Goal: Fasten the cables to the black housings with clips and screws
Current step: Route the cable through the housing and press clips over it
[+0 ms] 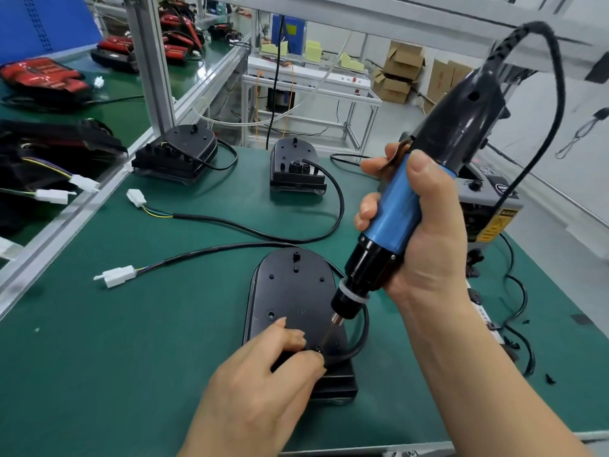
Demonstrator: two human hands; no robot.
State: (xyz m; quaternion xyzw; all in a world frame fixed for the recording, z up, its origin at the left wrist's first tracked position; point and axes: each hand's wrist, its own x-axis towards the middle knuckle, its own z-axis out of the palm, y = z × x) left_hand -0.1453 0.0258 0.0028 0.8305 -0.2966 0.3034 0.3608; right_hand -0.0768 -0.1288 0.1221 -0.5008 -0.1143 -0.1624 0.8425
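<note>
Black housing (290, 291) at 6 o'clock on the green mat (99, 357), flat back up, nearest of three. Two more housings at 11 o'clock (184, 150) and 12 o'clock (293, 163), well apart.

Handling, judged by look: rigid moulded plastic, light, smooth, so likely to skate on the mat under driver push. Best held flat from above near the lower end, close to the screw point, never by the lead. Bosses probably easy to strip; go gently on torque.

Cable (357, 344): sheathed, springy, bowing out at 3 o'clock of the housing, then running off toward 9 o'clock to a white connector (118, 276). Probably wants to lift unless pinned next to the clip.

Left hand (260, 374) at the housing's 5 o'clock: fingers curled, pinching the cable down right beside the bit tip. Clip hidden under the fingertips; cannot tell if seated.

Right hand (425, 232) wrapped tight round the blue barrel of the electric screwdriver (395, 206), tool tilted, bit (329, 334) down at the screw spot.

Writing: yellow label on the grey unit (487, 192) at 3 o'clock, too blurred to read. No brand legible on the driver or housing.
</note>
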